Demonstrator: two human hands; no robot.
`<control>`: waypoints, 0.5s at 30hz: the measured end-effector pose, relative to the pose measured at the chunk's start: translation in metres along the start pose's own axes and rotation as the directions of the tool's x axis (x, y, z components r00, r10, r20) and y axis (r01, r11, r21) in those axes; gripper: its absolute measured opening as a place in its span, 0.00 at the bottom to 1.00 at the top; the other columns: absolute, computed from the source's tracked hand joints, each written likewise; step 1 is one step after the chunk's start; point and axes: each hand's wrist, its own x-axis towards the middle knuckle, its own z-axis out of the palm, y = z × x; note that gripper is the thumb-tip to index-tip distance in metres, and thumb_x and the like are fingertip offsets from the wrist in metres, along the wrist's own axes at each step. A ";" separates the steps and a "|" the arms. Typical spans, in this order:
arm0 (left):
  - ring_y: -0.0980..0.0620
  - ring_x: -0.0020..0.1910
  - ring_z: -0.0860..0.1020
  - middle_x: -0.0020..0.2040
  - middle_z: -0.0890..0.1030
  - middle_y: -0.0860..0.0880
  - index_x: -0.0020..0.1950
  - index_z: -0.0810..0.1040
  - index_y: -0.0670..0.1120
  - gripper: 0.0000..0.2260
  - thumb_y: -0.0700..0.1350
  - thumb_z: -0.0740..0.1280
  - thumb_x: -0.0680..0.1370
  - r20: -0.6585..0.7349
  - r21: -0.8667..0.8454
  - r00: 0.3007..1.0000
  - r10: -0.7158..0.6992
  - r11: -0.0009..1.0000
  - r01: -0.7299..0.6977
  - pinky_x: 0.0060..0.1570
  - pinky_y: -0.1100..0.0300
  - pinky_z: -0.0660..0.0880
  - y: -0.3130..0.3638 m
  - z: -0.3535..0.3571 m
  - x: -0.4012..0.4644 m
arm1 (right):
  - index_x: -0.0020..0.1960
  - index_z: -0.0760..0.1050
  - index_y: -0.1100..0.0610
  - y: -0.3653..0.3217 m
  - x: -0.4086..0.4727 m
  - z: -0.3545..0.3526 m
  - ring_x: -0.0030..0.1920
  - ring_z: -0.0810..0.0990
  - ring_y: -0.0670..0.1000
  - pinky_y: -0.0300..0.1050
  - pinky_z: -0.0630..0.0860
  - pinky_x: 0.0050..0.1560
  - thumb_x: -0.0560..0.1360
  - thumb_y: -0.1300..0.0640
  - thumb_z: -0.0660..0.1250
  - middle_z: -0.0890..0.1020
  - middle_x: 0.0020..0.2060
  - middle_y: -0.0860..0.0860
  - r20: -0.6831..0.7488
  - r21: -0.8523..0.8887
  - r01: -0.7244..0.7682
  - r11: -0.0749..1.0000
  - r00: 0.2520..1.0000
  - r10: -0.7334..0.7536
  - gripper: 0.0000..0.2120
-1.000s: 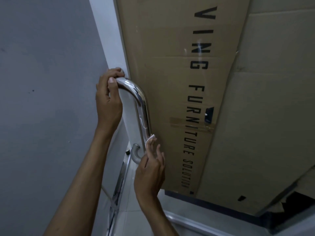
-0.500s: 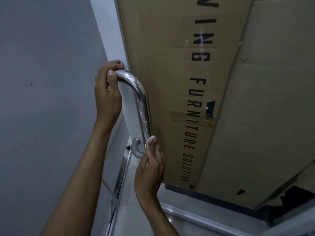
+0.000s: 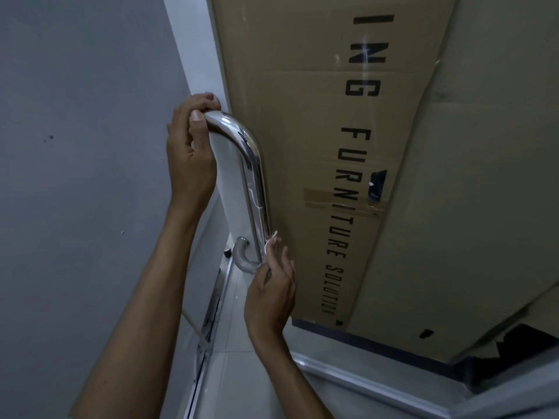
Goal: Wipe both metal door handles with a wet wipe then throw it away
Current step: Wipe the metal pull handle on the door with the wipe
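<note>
A shiny curved metal door handle (image 3: 255, 173) runs down the edge of a glass door. My left hand (image 3: 190, 152) grips its upper bend, fingers curled over the top. My right hand (image 3: 270, 293) holds a small white wet wipe (image 3: 270, 241) against the lower part of the bar, just above the bottom bend; most of the wipe is hidden behind my fingers. Part of a second handle (image 3: 242, 255) shows behind the glass near the bottom.
A large brown cardboard sheet (image 3: 378, 146) with black lettering covers the door behind the glass. A grey wall (image 3: 75, 176) stands on the left. Pale floor tiles (image 3: 230, 373) and a metal door rail (image 3: 208, 322) lie below.
My right hand with the wipe has stayed near the bottom of the bar, shifting only slightly. The left hand keeps its grip on the top bend. The view has tilted a little.
</note>
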 end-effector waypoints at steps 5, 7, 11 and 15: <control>0.44 0.64 0.79 0.63 0.82 0.45 0.63 0.79 0.39 0.16 0.44 0.53 0.89 -0.018 -0.004 1.000 0.014 1.000 -0.014 0.63 0.35 0.75 -0.004 0.000 -0.001 | 0.74 0.74 0.48 0.015 -0.007 0.004 0.75 0.67 0.41 0.55 0.69 0.75 0.83 0.64 0.61 0.70 0.70 0.36 -0.010 0.023 0.005 1.000 1.000 -0.005 0.22; 0.44 0.64 0.79 0.63 0.82 0.45 0.63 0.79 0.39 0.16 0.44 0.53 0.89 -0.015 -0.001 1.000 0.005 1.000 -0.005 0.63 0.34 0.75 -0.003 0.002 0.000 | 0.73 0.75 0.47 0.012 -0.004 0.004 0.75 0.66 0.40 0.53 0.67 0.77 0.83 0.63 0.61 0.69 0.69 0.35 -0.013 0.017 -0.024 1.000 1.000 0.024 0.22; 0.43 0.64 0.80 0.63 0.82 0.44 0.63 0.79 0.38 0.16 0.44 0.53 0.89 -0.020 -0.006 1.000 0.000 1.000 0.000 0.63 0.34 0.75 -0.004 0.002 -0.001 | 0.75 0.72 0.46 0.014 -0.010 0.003 0.75 0.67 0.39 0.41 0.67 0.76 0.83 0.64 0.62 0.71 0.74 0.40 -0.009 0.033 0.040 0.999 0.999 -0.040 0.23; 0.42 0.64 0.79 0.63 0.82 0.45 0.63 0.79 0.39 0.16 0.44 0.53 0.89 -0.020 -0.005 1.000 0.000 1.000 0.000 0.63 0.34 0.75 -0.003 0.002 0.000 | 0.73 0.74 0.48 0.017 -0.006 0.003 0.72 0.68 0.37 0.19 0.58 0.66 0.83 0.65 0.62 0.73 0.73 0.43 0.008 0.057 -0.058 0.997 0.998 0.058 0.22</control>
